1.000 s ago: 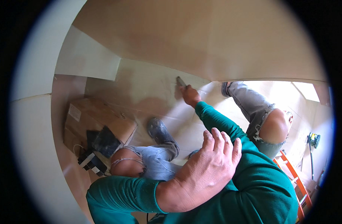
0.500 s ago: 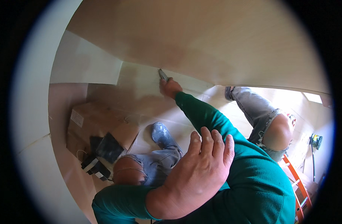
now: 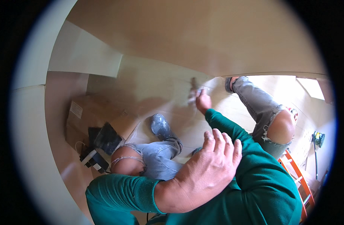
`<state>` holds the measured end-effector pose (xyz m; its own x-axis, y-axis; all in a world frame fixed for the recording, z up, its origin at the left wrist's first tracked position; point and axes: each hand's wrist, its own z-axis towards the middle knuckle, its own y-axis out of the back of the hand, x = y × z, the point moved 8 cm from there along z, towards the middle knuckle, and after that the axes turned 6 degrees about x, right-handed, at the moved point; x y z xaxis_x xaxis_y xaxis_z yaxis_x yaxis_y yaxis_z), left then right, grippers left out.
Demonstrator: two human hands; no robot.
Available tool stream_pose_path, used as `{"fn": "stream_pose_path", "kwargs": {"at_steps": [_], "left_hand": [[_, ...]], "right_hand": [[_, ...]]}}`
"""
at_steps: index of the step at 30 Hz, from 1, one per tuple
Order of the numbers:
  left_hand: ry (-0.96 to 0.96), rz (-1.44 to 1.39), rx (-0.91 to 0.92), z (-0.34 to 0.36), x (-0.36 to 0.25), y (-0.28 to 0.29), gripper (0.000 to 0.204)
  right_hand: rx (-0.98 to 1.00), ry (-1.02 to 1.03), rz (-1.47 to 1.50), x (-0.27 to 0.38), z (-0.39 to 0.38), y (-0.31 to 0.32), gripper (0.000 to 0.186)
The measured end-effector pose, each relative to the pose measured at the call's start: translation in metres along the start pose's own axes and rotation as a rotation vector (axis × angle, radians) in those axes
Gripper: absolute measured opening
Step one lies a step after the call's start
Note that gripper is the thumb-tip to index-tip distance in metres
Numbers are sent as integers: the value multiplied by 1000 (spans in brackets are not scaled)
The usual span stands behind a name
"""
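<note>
My left hand (image 3: 202,168) lies across the green sleeve of my right arm near the bottom middle, its fingers stretched out, slightly bent and holding nothing. My right hand (image 3: 203,100) reaches forward below a large beige panel (image 3: 194,33), gripping a hand tool (image 3: 193,84) that is smeared by motion, like a grey scraper. The tool is over the pale tiled surface (image 3: 149,78) where it meets the panel. Ripped jeans show on both legs, with a bare knee (image 3: 280,127) at the right and a dusty grey boot (image 3: 160,125) in the middle.
A cardboard box (image 3: 80,120) at the left carries dark flat pieces (image 3: 104,140), beside a black object with a cable (image 3: 95,161). A pale wall (image 3: 29,131) runs down the left. An orange ladder (image 3: 297,174) and a long dark pole (image 3: 315,159) are at the right.
My right hand and its tool moved up-left along the panel's edge, then back right and down. My left hand shifted slightly and still rests on my right arm. The view shifted a little too.
</note>
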<state>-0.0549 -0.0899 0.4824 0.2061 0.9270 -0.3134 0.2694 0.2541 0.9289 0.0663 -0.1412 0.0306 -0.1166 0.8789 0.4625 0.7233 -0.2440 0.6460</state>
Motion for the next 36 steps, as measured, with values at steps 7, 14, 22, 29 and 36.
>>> {"fn": "stream_pose_path", "kwargs": {"at_steps": [7, 14, 22, 29, 36], "left_hand": [[-3, -4, -11, -1, 12, 2, 46], [-10, 19, -9, 4, 8, 6, 46], [4, 44, 7, 2, 9, 3, 47], [-14, -20, 43, 1, 7, 1, 47], [42, 1, 8, -4, 14, 3, 47]], "right_hand": [[396, 320, -294, 58, -63, -89, 53], [174, 122, -170, 67, -5, -38, 55], [352, 401, -464, 63, -33, -57, 55], [236, 338, -341, 136, 27, -40, 59], [224, 180, -266, 116, 59, -1, 66]]}}
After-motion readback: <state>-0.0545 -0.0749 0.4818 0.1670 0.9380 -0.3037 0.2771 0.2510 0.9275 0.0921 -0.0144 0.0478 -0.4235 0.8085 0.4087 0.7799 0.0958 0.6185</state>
